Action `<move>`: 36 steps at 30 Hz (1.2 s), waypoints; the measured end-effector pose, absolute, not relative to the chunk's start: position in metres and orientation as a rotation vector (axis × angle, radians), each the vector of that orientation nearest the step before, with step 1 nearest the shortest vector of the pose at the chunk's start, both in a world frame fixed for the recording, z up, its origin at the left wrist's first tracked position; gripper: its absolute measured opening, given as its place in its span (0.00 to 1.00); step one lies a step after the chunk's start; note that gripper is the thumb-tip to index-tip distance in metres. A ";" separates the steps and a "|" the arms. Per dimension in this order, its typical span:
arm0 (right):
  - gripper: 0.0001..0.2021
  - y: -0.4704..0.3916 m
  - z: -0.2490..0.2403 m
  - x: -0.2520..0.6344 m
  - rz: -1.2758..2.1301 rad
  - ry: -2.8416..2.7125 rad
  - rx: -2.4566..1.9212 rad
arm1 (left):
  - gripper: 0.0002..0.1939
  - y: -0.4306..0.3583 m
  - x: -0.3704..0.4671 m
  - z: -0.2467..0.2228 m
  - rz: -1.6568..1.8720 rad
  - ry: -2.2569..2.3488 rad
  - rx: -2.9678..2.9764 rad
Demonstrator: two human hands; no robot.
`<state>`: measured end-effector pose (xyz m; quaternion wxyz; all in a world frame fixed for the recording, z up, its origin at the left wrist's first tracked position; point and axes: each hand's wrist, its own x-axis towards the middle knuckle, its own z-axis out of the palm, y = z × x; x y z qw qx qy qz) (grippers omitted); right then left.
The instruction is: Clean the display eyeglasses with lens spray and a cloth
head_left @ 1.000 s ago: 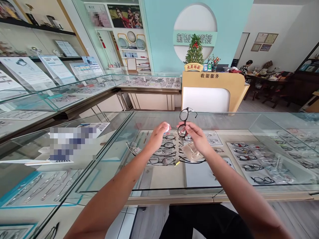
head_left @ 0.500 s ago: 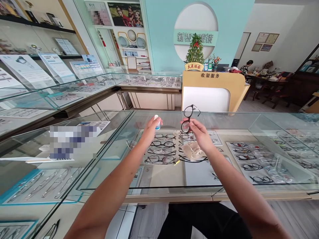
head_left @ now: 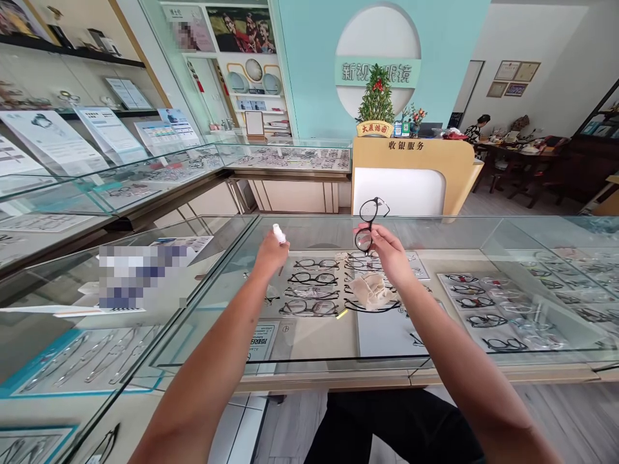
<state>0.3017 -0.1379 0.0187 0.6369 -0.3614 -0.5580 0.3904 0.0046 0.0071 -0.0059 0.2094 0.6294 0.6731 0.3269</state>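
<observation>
A small white bottle [head_left: 278, 233] is gripped in my left hand [head_left: 271, 254], over the left part of the glass counter. My right hand [head_left: 391, 252] is closed on black round-framed glasses [head_left: 369, 225], pinched near the lower lens and held upright on end. Below and between my hands, a crumpled beige cloth [head_left: 371, 290] lies on the counter glass. Rows of glasses [head_left: 313, 279] show beneath the glass. A short yellow strip [head_left: 342, 314] is near the cloth.
Blurred-out papers [head_left: 145, 274] lie on the left counter. Farther off stand a wooden cashier desk [head_left: 416, 154] with a plant [head_left: 377, 96] and more glass cases [head_left: 290, 156]. A person [head_left: 476, 130] sits at a table at the back right.
My left hand has moved left with the bottle, away from my right hand, and the bottle is tilted more. The glasses in my right hand have turned slightly.
</observation>
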 end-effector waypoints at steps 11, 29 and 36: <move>0.20 -0.138 0.021 0.303 0.888 -1.266 -0.847 | 0.24 -0.001 0.004 -0.002 0.692 1.985 1.803; 0.20 -0.138 0.024 0.303 0.840 -1.298 -0.856 | 0.08 -0.106 0.095 -0.004 0.704 0.953 2.478; 0.21 -0.139 0.027 0.302 0.832 -1.306 -0.878 | 0.12 -0.102 0.095 -0.005 0.508 0.943 2.415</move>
